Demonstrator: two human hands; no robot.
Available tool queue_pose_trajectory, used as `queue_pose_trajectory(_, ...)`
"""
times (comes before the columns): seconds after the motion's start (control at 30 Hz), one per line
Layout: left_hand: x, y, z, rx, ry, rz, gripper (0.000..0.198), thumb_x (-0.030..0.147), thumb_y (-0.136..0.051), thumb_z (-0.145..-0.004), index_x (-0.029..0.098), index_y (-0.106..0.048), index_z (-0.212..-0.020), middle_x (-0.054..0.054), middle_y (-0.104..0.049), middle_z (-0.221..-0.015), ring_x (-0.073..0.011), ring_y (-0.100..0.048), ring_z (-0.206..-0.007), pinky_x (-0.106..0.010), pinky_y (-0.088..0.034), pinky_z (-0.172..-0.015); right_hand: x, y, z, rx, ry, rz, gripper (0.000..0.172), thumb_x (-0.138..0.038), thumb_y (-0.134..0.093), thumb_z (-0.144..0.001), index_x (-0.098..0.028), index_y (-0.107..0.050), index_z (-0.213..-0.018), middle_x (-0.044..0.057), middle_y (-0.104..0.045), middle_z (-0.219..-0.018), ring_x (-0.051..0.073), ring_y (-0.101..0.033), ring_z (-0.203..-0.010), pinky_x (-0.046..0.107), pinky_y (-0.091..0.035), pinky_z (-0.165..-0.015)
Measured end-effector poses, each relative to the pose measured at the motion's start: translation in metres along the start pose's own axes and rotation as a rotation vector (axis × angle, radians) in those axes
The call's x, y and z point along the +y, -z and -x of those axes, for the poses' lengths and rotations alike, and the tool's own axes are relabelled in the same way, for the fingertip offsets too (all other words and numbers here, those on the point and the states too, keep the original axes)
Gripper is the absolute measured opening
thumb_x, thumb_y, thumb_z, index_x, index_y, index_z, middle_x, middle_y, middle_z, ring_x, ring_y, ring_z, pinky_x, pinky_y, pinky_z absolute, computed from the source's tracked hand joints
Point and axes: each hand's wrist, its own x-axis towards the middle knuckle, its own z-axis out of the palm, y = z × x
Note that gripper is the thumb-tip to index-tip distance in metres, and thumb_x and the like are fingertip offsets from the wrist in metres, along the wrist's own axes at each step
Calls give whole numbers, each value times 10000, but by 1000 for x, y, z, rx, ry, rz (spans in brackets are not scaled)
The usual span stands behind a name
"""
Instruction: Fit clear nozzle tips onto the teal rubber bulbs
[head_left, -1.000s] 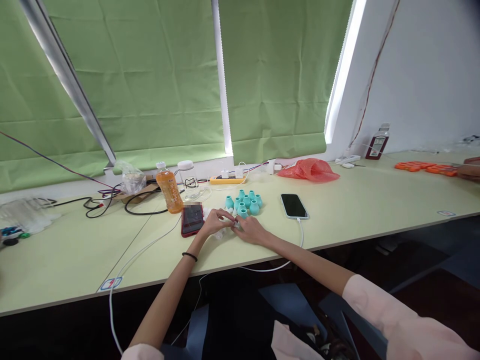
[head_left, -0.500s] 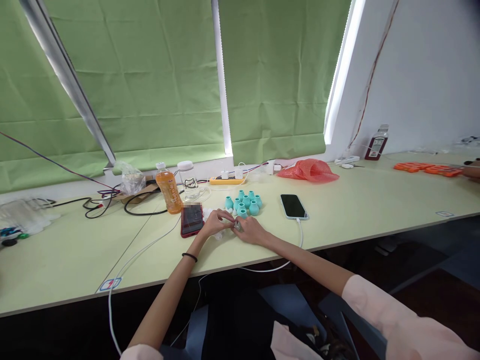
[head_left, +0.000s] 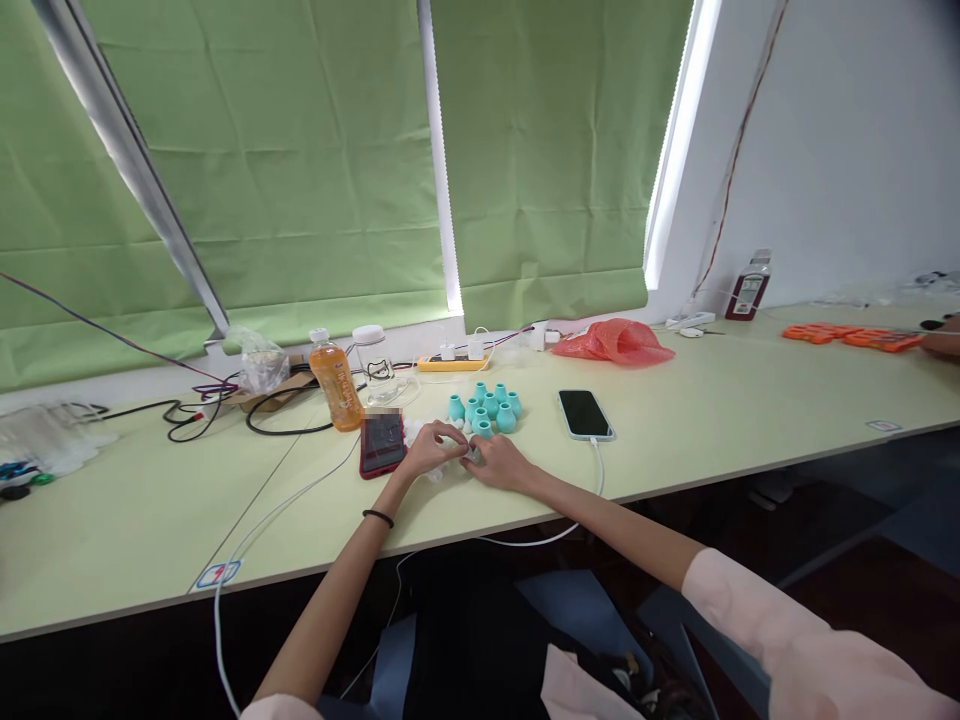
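Near the table's front edge, my left hand (head_left: 433,448) and my right hand (head_left: 501,464) meet at the fingertips. Between them shows a small clear piece (head_left: 473,455), gripped by my right hand; its exact kind is too small to make out. Thumb and forefinger of my left hand close in a pinch against it, and what they hold is hidden. Just beyond my hands stand several small teal vase-shaped pieces (head_left: 491,404) in a cluster. Small whitish, see-through bits (head_left: 436,475) lie under and beside my left hand.
A red-cased phone (head_left: 382,443) lies left of my hands, a charging phone (head_left: 586,414) to the right. Behind stand an orange drink bottle (head_left: 337,385), a clear jar (head_left: 373,358), a yellow power strip (head_left: 453,364) and red bubble wrap (head_left: 616,342). A person's hand (head_left: 943,342) shows far right.
Both hands keep nearly the same pose at the small clear piece. The whole view shifts very slightly; nothing on the table has visibly moved.
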Motion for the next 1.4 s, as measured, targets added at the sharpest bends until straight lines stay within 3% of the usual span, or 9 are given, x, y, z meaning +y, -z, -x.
queue_pose_trajectory(0.23, 1, 0, 0, -22, 13, 36, 151, 290, -594, -642, 171, -659, -709, -35, -661, -776, -180, -558, -805, -273, -394, -692, 2, -7, 0, 121, 28, -71, 165, -273, -501, -719, -119, -555, -747, 42, -593, -581, 140, -539, -524, 227, -370, -507)
queue_pose_trajectory(0.7, -10, 0, -2, 52, -26, 120, 182, 319, -685, -558, 164, -665, -651, -57, -632, -818, -179, -562, -803, -270, -418, -685, 8, -12, -3, 300, 120, -197, 127, -218, -535, -683, -126, -575, -762, 26, -601, -577, 121, -537, -499, 220, -406, -501)
queue_pose_trajectory(0.93, -12, -1, -3, 44, -42, 148, 160, 298, -677, -572, 175, -679, -676, -41, -614, -757, -156, -563, -730, -263, -425, -655, 7, -11, -3, 336, 134, -222, 141, -222, -524, -695, -125, -579, -782, 26, -605, -572, 115, -533, -477, 215, -406, -487)
queue_pose_trajectory(1.13, -12, -1, -2, 33, -22, 157, 145, 253, -653, -594, 171, -675, -711, -47, -621, -790, -164, -565, -763, -256, -430, -645, 8, -11, -3, 341, 140, -230, 233, -228, -516, -707, -127, -541, -915, 14, -600, -573, 114, -529, -472, 211, -392, -469)
queue_pose_trajectory(1.4, -6, 2, 0, 36, 2, 143, 121, 218, -628, -599, 167, -664, -704, -48, -628, -811, -169, -567, -794, -254, -431, -665, 7, -11, -2, 340, 137, -234, 165, -234, -514, -713, -137, -547, -842, 2, -576, -524, 114, -529, -464, 211, -393, -471)
